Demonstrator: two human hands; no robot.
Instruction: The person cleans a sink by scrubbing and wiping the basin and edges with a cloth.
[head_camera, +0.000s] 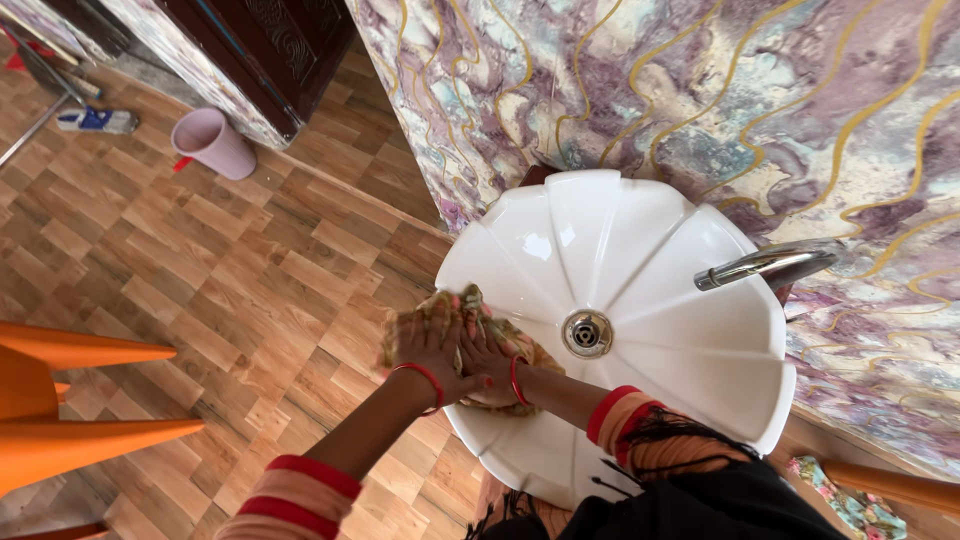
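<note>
- Yellow-brown, crumpled cloth lies on the white basin's left rim; left hand and right hand press it, fingers together
- Open wooden floor lies leftward; tap stands well apart

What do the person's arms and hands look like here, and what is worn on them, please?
Both are bare hands. The left hand and the right hand each have a thin red bangle at the wrist. The forearms are uncovered. Higher up, both arms have sleeves with a peach-orange cuff edged in red bands. A black fringed cloth hangs beside the right sleeve. No rings can be made out.
</note>
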